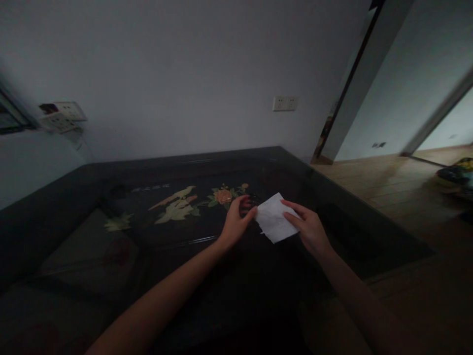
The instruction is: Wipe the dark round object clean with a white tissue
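A creased, folded piece of white paper (276,221) with a slightly ragged lower left edge is held above the dark tabletop. My right hand (307,224) pinches it from the right side, with fingers over its face and the thumb not clearly visible. My left hand (236,219) is at the paper's left edge, thumb tip beside or just touching it. The fingers of that hand are curled loosely, with a gap between them and the thumb. Whether the paper is a tissue or a plain sheet cannot be made out in the dim light.
A dark, glossy table (177,165) stands against the wall, decorated with a bird and flower picture (223,197). Sockets (285,103) are on the wall, with more (68,111) at the left. Wooden floor (369,185) lies to the right.
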`<state>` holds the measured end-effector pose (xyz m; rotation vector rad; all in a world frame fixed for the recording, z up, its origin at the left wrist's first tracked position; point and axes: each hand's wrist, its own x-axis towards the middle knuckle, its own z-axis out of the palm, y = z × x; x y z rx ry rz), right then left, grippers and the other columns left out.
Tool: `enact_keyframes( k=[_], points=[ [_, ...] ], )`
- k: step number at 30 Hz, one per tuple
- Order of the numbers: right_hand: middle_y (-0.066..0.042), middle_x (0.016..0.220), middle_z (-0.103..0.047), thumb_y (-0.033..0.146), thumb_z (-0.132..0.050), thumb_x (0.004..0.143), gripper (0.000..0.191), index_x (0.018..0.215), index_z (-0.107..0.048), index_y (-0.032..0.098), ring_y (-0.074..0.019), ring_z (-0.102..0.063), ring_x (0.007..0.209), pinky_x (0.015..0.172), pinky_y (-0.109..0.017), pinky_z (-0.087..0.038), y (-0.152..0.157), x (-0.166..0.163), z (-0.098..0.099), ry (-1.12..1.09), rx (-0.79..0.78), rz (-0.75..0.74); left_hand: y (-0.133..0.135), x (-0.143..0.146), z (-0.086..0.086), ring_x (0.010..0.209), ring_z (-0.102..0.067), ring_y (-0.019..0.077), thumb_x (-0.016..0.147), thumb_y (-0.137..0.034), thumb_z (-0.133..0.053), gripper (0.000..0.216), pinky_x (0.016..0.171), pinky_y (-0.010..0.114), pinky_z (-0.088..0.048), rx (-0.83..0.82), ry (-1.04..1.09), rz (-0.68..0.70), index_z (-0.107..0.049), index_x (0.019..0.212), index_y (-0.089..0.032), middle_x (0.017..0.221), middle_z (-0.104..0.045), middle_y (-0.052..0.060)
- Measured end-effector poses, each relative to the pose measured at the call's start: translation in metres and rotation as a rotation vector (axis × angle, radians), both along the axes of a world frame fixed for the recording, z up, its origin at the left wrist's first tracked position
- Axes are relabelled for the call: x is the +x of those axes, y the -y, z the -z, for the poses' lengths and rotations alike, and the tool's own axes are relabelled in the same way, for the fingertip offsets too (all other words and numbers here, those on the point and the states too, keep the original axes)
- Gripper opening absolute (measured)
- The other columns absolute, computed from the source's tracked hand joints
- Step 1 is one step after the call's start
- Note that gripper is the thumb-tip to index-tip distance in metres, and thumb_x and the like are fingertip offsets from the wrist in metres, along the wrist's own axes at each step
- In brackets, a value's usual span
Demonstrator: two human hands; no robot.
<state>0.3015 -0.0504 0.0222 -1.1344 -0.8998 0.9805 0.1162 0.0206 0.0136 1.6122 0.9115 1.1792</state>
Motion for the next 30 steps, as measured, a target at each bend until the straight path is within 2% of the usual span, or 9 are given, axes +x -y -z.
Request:
enact_keyframes(
  k=[4,8,12,16,18,20,23,26,30],
  points=[
    [-0.008,0.111,-0.068,0.029,-0.080,0.060,0.054,0.111,-0.066,0.020,-0.0252,-0.065,0.093,0.076,-0.037,-0.053,0.004,-0.016,-0.001,0.032,0.040,0.067,0.031,0.011,-0.001,0.091,-0.063,0.0221,0.068,-0.031,-0.074,0.055,0.080,0.036,-0.051,-0.425,0.218,0.198,-0.049,0.113,-0.012,0.110,-0.063,0.016],
    [-0.011,0.115,-0.066,0.031,-0.078,0.062,0.061,0.120,-0.061,0.019,-0.0267,-0.065,0.096,0.079,-0.040,-0.055,0.010,-0.019,0.001,0.039,0.075,0.101,0.034,0.009,0.002,0.088,-0.066,0.0216,0.061,-0.027,-0.080,0.052,0.083,0.036,-0.051,-0.517,0.345,0.237,-0.057,0.105,-0.011,0.104,-0.068,0.014],
    [-0.012,0.118,-0.064,0.033,-0.075,0.067,0.061,0.123,-0.057,0.020,-0.0242,-0.066,0.091,0.076,-0.039,-0.056,0.014,-0.006,0.004,0.082,0.055,0.063,0.025,-0.005,0.002,0.091,-0.066,0.0211,0.066,-0.022,-0.076,0.045,0.084,0.035,-0.051,-0.456,0.239,0.242,-0.059,0.106,-0.011,0.107,-0.068,0.013],
    [-0.012,0.128,-0.057,0.042,-0.068,0.073,0.055,0.123,-0.055,0.024,-0.0235,-0.062,0.101,0.078,-0.038,-0.054,0.009,0.011,0.003,0.233,-0.009,0.012,0.019,-0.012,0.001,0.095,-0.064,0.0202,0.072,-0.018,-0.069,0.033,0.085,0.033,-0.048,-0.368,-0.015,0.440,-0.060,0.104,-0.012,0.108,-0.068,0.010],
    [-0.012,0.119,-0.062,0.046,-0.066,0.073,0.053,0.119,-0.058,0.021,-0.0234,-0.063,0.099,0.080,-0.038,-0.053,0.003,0.017,0.003,0.377,-0.050,-0.070,0.015,-0.012,0.000,0.094,-0.064,0.0199,0.075,-0.019,-0.065,0.027,0.083,0.032,-0.048,-0.332,-0.184,0.570,-0.062,0.100,-0.012,0.105,-0.069,0.008],
    [-0.011,0.099,-0.068,0.046,-0.066,0.073,0.047,0.110,-0.063,0.017,-0.0220,-0.064,0.089,0.077,-0.036,-0.051,-0.004,0.021,0.001,0.518,-0.105,-0.229,0.010,-0.011,-0.002,0.093,-0.063,0.0201,0.076,-0.022,-0.064,0.025,0.081,0.031,-0.048,-0.269,-0.354,0.683,-0.063,0.099,-0.012,0.103,-0.069,0.007],
    [-0.006,0.078,-0.067,0.045,-0.065,0.073,0.038,0.096,-0.067,0.014,-0.0184,-0.062,0.073,0.067,-0.032,-0.048,-0.014,0.025,0.000,0.647,-0.188,-0.441,-0.001,-0.006,-0.006,0.094,-0.062,0.0208,0.075,-0.022,-0.064,0.028,0.081,0.031,-0.047,-0.134,-0.528,0.730,-0.062,0.101,-0.012,0.104,-0.068,0.007],
    [-0.004,0.073,-0.064,0.045,-0.062,0.074,0.034,0.088,-0.068,0.015,-0.0157,-0.057,0.066,0.060,-0.028,-0.042,-0.023,0.028,0.000,0.763,-0.209,-0.489,-0.010,0.000,-0.010,0.095,-0.061,0.0203,0.075,-0.020,-0.064,0.031,0.082,0.030,-0.046,-0.030,-0.636,0.710,-0.060,0.104,-0.012,0.107,-0.067,0.008],
    [-0.001,0.066,-0.058,0.046,-0.062,0.071,0.031,0.074,-0.065,0.015,-0.0135,-0.049,0.060,0.054,-0.026,-0.035,-0.028,0.030,0.003,0.874,-0.164,-0.475,-0.015,-0.001,-0.014,0.090,-0.061,0.0193,0.076,-0.026,-0.063,0.028,0.076,0.028,-0.045,0.040,-0.793,0.754,-0.060,0.101,-0.014,0.103,-0.067,0.007]
  ],
)
